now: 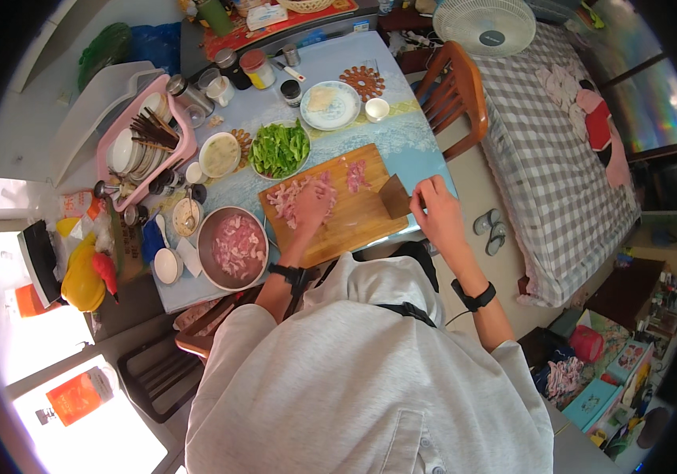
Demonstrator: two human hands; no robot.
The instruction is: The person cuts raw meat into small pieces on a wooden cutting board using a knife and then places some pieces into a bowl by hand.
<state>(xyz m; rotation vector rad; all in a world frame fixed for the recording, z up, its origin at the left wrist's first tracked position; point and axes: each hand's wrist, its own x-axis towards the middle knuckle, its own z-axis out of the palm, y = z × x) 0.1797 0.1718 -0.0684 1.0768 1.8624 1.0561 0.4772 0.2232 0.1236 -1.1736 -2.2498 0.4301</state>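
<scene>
A wooden cutting board lies slanted at the near edge of the table. On its left half is a heap of sliced raw meat, and my left hand rests on it with the fingers bent. My right hand grips a cleaver at the board's right edge; its broad dark blade stands over the wood and the handle is hidden in my fingers. A smaller pile of meat pieces sits near the far edge of the board. More cut meat fills a steel bowl left of the board.
Beyond the board stand a bowl of chopped green leaves, a bowl of pale liquid and a patterned plate. A pink dish rack with bowls and chopsticks is at the left. A wooden chair adjoins the table's right side.
</scene>
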